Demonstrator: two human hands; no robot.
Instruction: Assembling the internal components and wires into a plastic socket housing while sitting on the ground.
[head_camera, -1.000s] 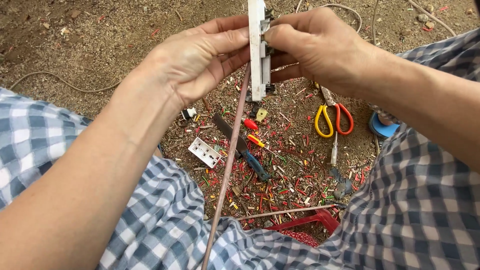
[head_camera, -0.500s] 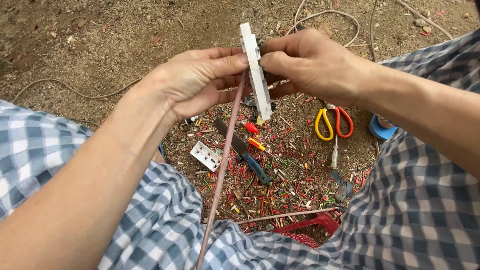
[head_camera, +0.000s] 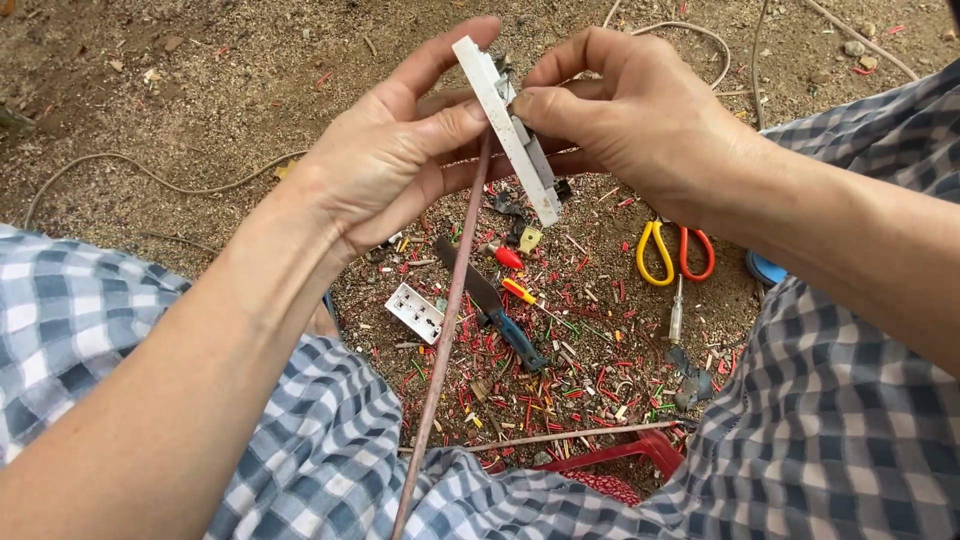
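Pinching a white plate (head_camera: 508, 130) at upper centre, the left hand (head_camera: 400, 160) and right hand (head_camera: 630, 110) grip it edge-on; a brown cable (head_camera: 445, 320) hangs below, above scissors (head_camera: 675, 250).

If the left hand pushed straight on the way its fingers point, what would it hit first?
The left hand points right, across the white socket plate it already grips. Straight past that it would likely meet the right hand, though depth is unclear.

A single head-worn camera looks steeply down from close above the dirt ground (head_camera: 200, 90), between the person's checked-cloth knees (head_camera: 850, 420), near the hands.
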